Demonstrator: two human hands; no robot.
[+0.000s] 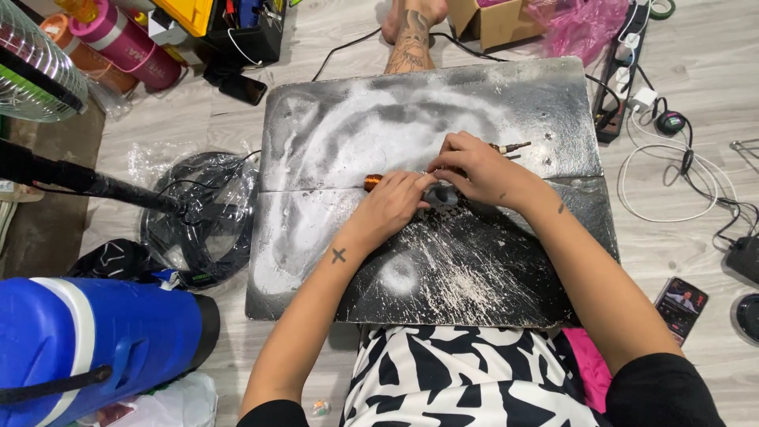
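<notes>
A pale wood-grain floor runs under everything in the head view, and on it lies a dark board smeared with whitish dust, where the person works while seated, a black-and-white patterned cloth over the lap at the bottom edge. Both hands meet near the board's middle. The left hand has its fingers curled down over a small part wound with copper-coloured wire, which shows just past the knuckles on the left; the grip looks like a pinch, though the fingertips themselves are hidden. The right hand lies just beside it, touching it, fingers bent and pressed onto a small dark round piece on the board between the two hands. Past the right hand's knuckles a thin metal shaft sticks out to the right, resting on the board. A bare foot lies at the board's far edge. To the left sit a round black fan grille under clear plastic, a blue cooler jug and a pink cylinder. To the right are white and black cables, a power strip and a phone with a lit screen; a cardboard box and a pink plastic bag sit at the top.
</notes>
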